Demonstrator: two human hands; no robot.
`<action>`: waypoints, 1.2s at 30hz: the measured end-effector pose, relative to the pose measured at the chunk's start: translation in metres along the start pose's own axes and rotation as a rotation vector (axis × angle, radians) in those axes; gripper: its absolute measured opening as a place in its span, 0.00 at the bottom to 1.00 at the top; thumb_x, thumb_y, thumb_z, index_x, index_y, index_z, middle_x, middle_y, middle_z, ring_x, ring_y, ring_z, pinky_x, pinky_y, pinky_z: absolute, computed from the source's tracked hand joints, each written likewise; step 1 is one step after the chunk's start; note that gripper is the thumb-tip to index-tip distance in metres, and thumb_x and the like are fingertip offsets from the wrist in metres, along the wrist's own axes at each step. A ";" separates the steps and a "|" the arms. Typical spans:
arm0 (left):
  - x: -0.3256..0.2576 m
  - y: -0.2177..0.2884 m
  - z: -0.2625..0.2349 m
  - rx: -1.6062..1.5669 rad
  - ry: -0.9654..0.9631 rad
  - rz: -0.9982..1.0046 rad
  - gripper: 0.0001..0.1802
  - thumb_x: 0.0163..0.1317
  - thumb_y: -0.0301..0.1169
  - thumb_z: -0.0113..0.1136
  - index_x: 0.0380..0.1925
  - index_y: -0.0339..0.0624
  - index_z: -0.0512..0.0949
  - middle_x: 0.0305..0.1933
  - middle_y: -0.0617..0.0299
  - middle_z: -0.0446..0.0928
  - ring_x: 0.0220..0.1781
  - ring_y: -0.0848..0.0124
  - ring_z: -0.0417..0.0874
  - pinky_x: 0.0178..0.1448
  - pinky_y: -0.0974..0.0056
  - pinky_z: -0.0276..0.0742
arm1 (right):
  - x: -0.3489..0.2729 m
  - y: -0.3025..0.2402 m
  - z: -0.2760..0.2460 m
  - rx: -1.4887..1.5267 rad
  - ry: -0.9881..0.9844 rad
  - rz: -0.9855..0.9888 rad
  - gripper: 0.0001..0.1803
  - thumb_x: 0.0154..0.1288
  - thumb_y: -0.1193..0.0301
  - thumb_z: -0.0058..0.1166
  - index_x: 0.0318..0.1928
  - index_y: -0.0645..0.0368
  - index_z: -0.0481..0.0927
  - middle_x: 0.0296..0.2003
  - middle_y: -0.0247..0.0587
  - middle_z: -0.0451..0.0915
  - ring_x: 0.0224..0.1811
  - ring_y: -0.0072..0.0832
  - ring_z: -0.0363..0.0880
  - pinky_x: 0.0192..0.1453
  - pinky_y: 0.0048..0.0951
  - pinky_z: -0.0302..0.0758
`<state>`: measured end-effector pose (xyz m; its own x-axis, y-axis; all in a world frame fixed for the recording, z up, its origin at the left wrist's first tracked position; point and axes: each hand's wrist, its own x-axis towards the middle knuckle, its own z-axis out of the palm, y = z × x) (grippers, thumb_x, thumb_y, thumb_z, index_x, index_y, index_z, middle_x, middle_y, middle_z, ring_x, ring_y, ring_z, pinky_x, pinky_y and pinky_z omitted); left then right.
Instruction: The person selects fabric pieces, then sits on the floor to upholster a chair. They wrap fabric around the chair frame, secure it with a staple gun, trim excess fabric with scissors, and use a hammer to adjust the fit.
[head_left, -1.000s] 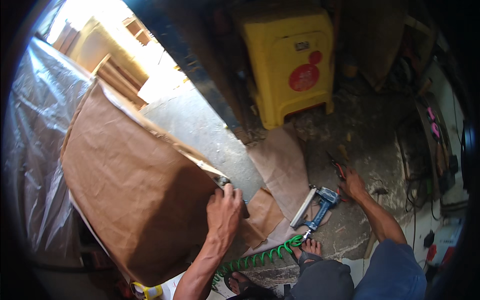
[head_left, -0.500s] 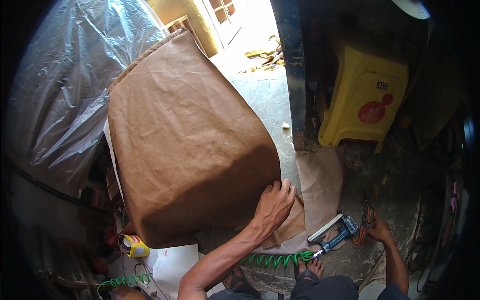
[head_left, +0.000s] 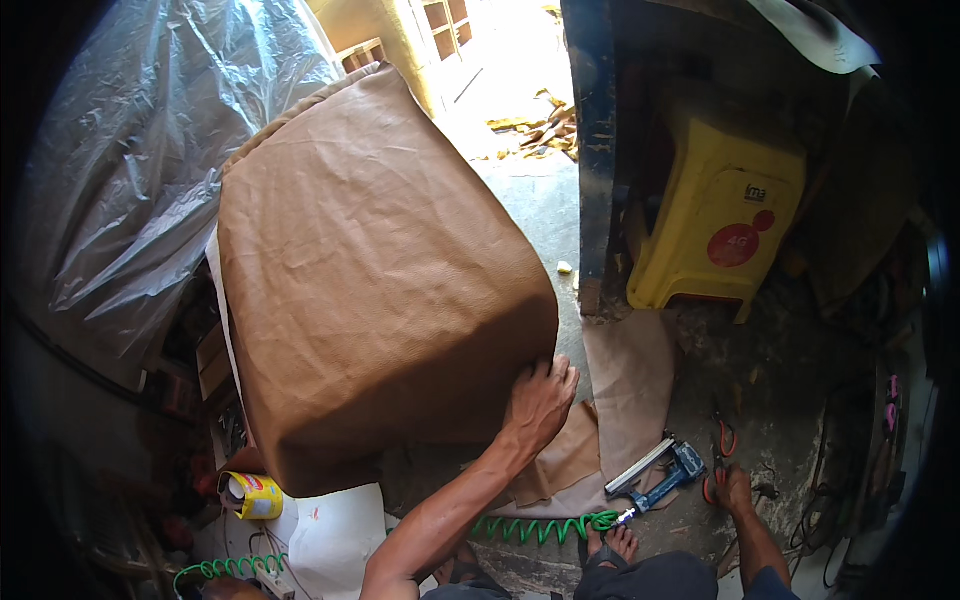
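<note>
A large cushion-like piece covered in brown leather (head_left: 390, 270) stands in front of me, its near face in shadow. My left hand (head_left: 541, 402) lies at its lower right edge, fingers bent over the border and pressed on the leather. Down at the right, my right hand (head_left: 736, 490) closes its fingers on the handle end of an orange-handled hand tool (head_left: 728, 438). Whether this is pliers or scissors I cannot tell. Beside it a blue staple gun (head_left: 655, 488) rests on leather scraps, joined to a coiled green air hose (head_left: 540, 526).
A yellow plastic stool (head_left: 720, 220) stands beyond a dark blue post (head_left: 594, 150). Clear plastic sheeting (head_left: 150, 170) hangs at the left. A yellow can (head_left: 260, 497) is below the cushion's left corner. Leather scraps (head_left: 628, 385) lie on the floor near my feet.
My right hand has moved down and left onto the orange-handled tool, which has turned slightly. My left hand stays at the leather edge. The whole view has shifted a little.
</note>
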<state>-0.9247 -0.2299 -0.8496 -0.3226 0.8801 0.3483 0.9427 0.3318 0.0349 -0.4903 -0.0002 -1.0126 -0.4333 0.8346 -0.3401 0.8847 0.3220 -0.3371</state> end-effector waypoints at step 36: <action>-0.014 0.035 -0.027 -0.091 -0.005 0.036 0.10 0.58 0.29 0.59 0.40 0.42 0.79 0.41 0.57 0.72 0.42 0.61 0.80 0.41 0.58 0.78 | 0.077 -0.477 -0.224 -0.355 -0.494 -1.530 0.34 0.54 0.39 0.69 0.35 0.61 0.80 0.28 0.47 0.83 0.34 0.47 0.85 0.40 0.44 0.78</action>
<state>-0.8850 -0.2402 -0.8282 -0.2888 0.8928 0.3457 0.9574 0.2679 0.1080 -0.9076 0.0110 -0.6813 -0.8355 -0.5274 -0.1543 -0.4276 0.8003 -0.4203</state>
